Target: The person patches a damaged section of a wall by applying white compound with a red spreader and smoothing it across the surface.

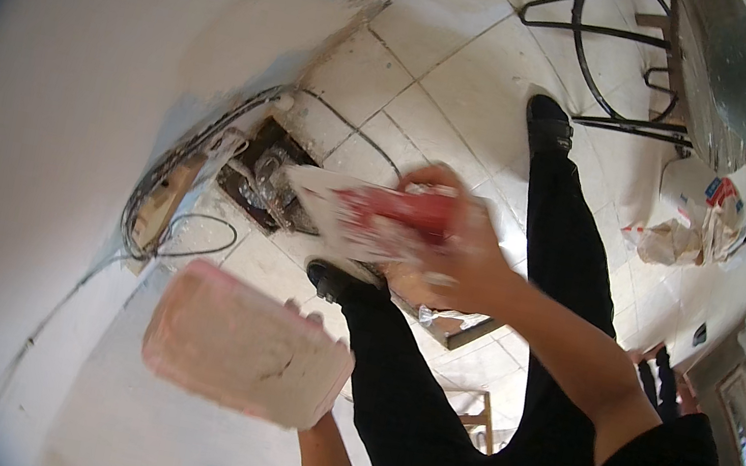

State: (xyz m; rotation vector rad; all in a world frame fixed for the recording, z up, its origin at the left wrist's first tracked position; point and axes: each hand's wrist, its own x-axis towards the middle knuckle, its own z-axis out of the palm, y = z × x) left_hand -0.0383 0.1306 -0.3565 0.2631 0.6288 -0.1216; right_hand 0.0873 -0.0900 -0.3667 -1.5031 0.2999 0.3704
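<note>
My right hand (474, 256) is closed round the red handle of a wide putty knife (392, 211). Its pale blade and handle are smeared with white plaster and blurred by motion. Below and to the left, my left hand (316, 321) holds up a rectangular pink-edged plastic tub (239, 344), whose broad face is coated in beige plaster. Fingertips show past its far edge; the rest of that hand is hidden. The knife and the tub are apart. Beyond the blade, a dark recessed box (269, 170) with grimy fittings sits by the wall's foot.
Loose black cables (195, 137) run along the white wall (158, 35) at the left. My shoes (549, 124) stand on pale floor tiles (447, 37). At the upper right are a black metal-legged stool (583, 31), and crumpled bags (692, 234) beside a white bucket (687, 179).
</note>
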